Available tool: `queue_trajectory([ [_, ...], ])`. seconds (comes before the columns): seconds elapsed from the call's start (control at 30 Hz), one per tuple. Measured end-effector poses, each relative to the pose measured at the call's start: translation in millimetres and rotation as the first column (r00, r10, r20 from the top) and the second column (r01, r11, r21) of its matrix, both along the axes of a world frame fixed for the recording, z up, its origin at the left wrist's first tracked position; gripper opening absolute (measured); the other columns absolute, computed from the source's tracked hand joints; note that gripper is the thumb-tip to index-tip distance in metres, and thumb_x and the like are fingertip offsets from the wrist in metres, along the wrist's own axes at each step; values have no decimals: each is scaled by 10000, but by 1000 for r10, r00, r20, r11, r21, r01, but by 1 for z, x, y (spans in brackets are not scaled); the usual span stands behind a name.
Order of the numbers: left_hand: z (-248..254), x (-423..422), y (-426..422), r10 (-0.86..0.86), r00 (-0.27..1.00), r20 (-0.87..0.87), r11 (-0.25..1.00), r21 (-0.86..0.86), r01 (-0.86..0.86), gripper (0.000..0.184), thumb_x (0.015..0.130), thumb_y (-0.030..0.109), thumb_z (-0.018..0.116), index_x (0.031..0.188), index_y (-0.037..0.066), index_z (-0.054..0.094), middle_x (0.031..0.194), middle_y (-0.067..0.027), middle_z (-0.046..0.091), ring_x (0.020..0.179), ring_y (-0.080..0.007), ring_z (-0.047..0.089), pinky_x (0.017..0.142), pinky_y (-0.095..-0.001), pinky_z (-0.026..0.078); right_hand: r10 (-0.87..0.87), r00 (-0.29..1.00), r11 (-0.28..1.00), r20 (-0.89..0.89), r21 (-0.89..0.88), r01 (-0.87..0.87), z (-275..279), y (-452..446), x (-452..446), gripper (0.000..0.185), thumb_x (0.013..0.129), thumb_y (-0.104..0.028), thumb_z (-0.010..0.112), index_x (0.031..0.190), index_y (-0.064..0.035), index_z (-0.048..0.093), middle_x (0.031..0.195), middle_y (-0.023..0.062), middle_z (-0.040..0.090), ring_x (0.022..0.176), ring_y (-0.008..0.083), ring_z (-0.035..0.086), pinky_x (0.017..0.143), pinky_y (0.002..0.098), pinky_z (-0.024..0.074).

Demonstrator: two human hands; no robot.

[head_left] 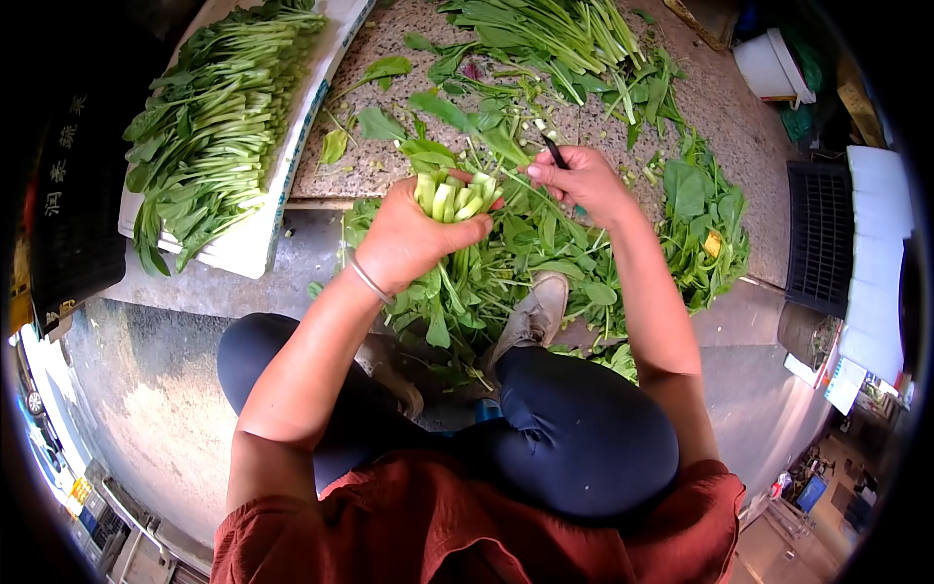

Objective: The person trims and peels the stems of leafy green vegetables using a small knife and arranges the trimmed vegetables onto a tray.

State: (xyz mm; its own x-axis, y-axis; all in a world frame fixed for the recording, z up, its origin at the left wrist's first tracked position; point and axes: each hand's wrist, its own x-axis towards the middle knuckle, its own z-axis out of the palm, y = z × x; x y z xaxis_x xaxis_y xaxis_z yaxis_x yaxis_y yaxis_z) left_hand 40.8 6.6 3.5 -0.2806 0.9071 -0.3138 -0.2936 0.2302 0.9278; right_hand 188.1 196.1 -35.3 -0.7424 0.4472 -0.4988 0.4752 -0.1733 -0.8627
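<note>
My left hand (413,234) is closed around a bunch of leafy green stalks (452,198), their pale cut ends facing up toward me. To its right, my right hand (581,183) is closed on a small dark knife (554,152), whose narrow end sticks up past the fingers. A long green leaf (501,142) reaches to the right thumb; whether it is pinched there I cannot tell. Below and between both hands lies a heap of loose leafy greens (525,243), spilling over the front edge of the speckled stone slab (375,44).
At the left, a white board (316,97) carries neat rows of leafy stalks (229,122). More stalks (555,29) lie at the back of the slab. Trimmed leaves (705,195) are piled at right, near a black crate (819,238) and a white bucket (769,66). My shoe (535,311) touches the heap.
</note>
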Motion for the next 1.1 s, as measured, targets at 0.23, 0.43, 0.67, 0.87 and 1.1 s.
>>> queue_trajectory([
  [0.23, -3, -1, 1, 34, 998, 60, 999, 10, -34, 316, 731, -30, 628, 1031, -23, 531, 964, -103, 637, 847, -132, 600, 775, -255, 483, 47, 998, 999, 43, -18, -47, -4, -6, -5, 221, 734, -218, 720, 846, -57, 618, 703, -17, 600, 516, 35, 436, 452, 177, 328],
  [0.43, -5, -4, 0, -28, 986, -164, 996, -89, 14, 290, 721, -12, 631, 995, -26, 534, 1006, -93, 628, 887, -140, 589, 805, -246, 464, 66, 995, 990, 74, 117, -74, 10, -12, -8, 265, 693, -181, 753, 873, -27, 635, 702, 5, 602, 608, 57, 498, 542, 211, 406],
  [0.67, -10, 0, 0, 44, 732, -679, 984, 157, 86, 393, 597, 57, 676, 966, -21, 566, 1023, -123, 607, 907, -219, 601, 805, -289, 463, 171, 981, 975, -89, 159, -155, 31, -29, -13, 204, 778, -187, 677, 879, -15, 639, 689, 8, 592, 547, 43, 453, 489, 179, 356],
  [0.87, -7, -5, -1, 96, 971, -221, 992, -54, -110, 321, 674, 46, 685, 966, -7, 563, 894, -68, 617, 781, -121, 584, 723, -257, 479, -26, 980, 999, -198, -36, 20, 32, -45, -15, 317, 875, -287, 552, 987, 6, 595, 729, 24, 572, 558, 50, 436, 481, 184, 341],
  [1.1, -9, -5, 3, 200, 971, 132, 980, -4, -201, 319, 692, -25, 656, 993, -12, 549, 896, -54, 617, 796, -126, 587, 730, -257, 475, 37, 919, 989, -392, -120, -91, 34, -58, -11, 353, 928, -292, 444, 1031, 30, 545, 794, 76, 540, 590, 87, 425, 531, 192, 344],
])
